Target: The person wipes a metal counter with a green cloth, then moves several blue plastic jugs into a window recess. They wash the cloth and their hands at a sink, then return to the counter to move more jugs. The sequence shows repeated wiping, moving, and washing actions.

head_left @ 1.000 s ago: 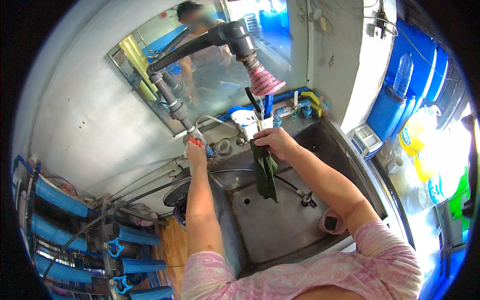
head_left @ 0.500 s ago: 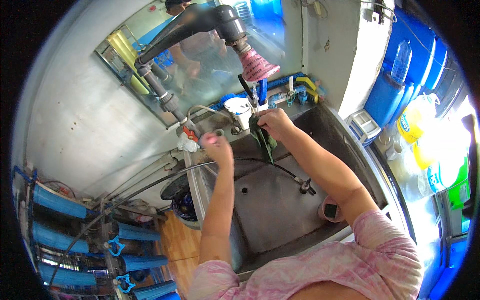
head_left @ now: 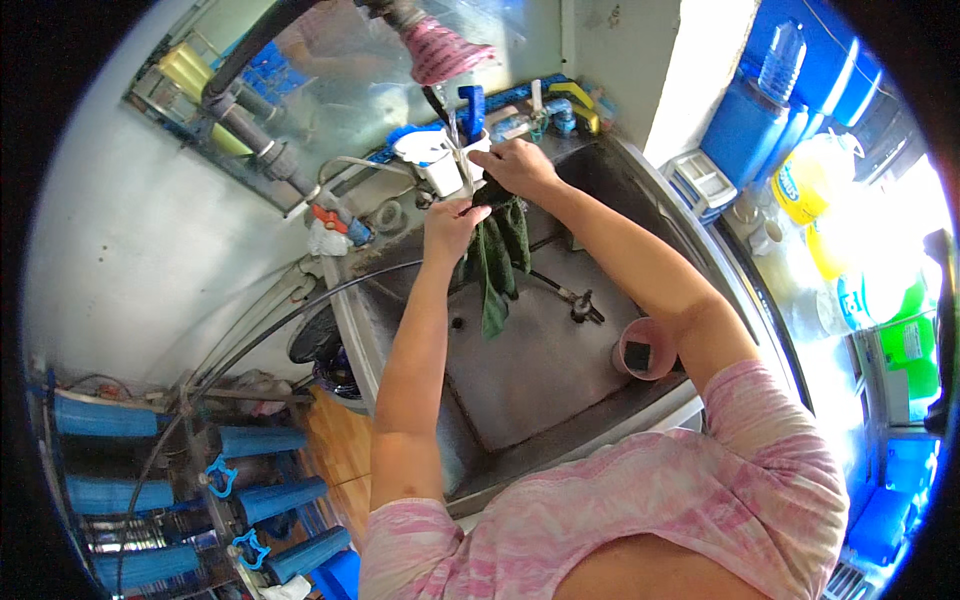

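A dark green cloth (head_left: 500, 245) hangs in loose folds above the grey sink (head_left: 540, 370). My right hand (head_left: 522, 168) grips its upper edge with bent fingers. Lower and to the left, my left hand (head_left: 450, 228) pinches the cloth's other upper corner, thumb pointing right. Above the hands is a pipe outlet wrapped in pink printed fabric (head_left: 445, 50). A thin stream of water (head_left: 460, 150) falls from it toward the cloth between my hands. A white container (head_left: 430, 160) stands just behind my hands on the sink's back ledge.
A pink cup (head_left: 645, 350) with something dark inside stands in the sink's right part. A black hose with a nozzle (head_left: 583, 306) crosses the basin. An orange-handled valve (head_left: 330, 220) is at the back left. Yellow jugs (head_left: 805, 185) stand on the right counter.
My left hand has come away from beside the orange-handled valve and now holds the cloth together with my right hand. The cloth is spread wider, and the view has shifted.
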{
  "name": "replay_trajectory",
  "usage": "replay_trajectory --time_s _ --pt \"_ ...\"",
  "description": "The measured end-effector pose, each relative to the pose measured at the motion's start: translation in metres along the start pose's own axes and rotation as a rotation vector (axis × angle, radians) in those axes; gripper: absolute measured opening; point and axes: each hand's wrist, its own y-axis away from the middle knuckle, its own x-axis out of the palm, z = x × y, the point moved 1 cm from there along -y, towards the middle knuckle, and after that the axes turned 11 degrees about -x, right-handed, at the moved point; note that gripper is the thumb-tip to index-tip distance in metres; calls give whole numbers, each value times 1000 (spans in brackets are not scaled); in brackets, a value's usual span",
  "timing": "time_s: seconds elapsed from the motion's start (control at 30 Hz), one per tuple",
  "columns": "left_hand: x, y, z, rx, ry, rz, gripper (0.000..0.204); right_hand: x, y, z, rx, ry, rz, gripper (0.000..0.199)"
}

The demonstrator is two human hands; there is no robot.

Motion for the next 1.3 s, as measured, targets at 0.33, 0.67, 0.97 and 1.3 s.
replay_trajectory --time_s 0.33,0.67,0.97,1.3 --pt "-13 -3 -2 -286 381 327 31 1 18 4 -101 -881 287 31" --pt "-7 -17 -30 319 -41 -255 23 3 9 -1 -180 -764 543 83" --pt "16 1 16 -33 936 -11 23 -6 0 8 -422 -55 512 41" --pt "1 4 30 -81 179 -20 39 -3 -6 -2 -20 -970 196 34"
